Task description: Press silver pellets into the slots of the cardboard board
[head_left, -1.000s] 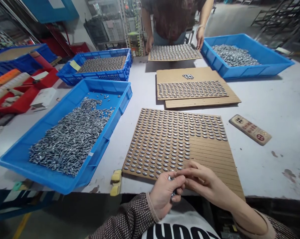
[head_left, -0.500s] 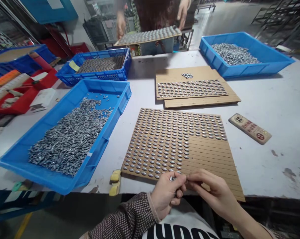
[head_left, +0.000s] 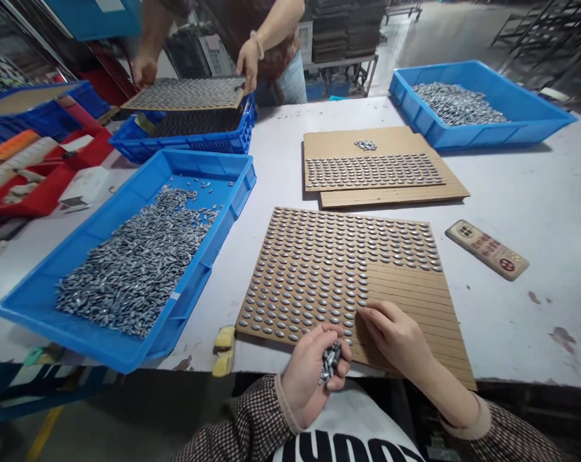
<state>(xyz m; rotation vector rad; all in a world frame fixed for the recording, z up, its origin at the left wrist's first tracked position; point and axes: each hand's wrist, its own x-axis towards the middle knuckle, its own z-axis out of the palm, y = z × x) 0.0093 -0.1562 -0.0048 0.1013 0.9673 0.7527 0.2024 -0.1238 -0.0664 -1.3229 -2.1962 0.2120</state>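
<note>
Cupped at the near edge of the board, my left hand (head_left: 314,372) holds a handful of small shiny oval metal pieces (head_left: 329,363). The fingers of my right hand (head_left: 397,337) are pinched together against the board, at the end of a row; whatever is between the fingertips is hidden. Under both hands lies a brown cardboard sheet (head_left: 410,298) scored with parallel lines. Neat rows of oval metal pieces (head_left: 314,256) cover its left side and its far part, while the near right part shows bare cardboard.
Blue trays of loose metal pieces stand left (head_left: 194,298) and far right (head_left: 511,135). Behind the board are stacked cardboard sheets (head_left: 391,141); a phone-shaped printed object (head_left: 487,250) lies right. Across the table a co-worker's hands hold a filled sheet (head_left: 189,94) over a blue crate (head_left: 198,142).
My right hand has moved from beside my left fingers up onto the board. My left hand has turned, exposing its handful. The co-worker has carried the filled sheet leftward over the crate.
</note>
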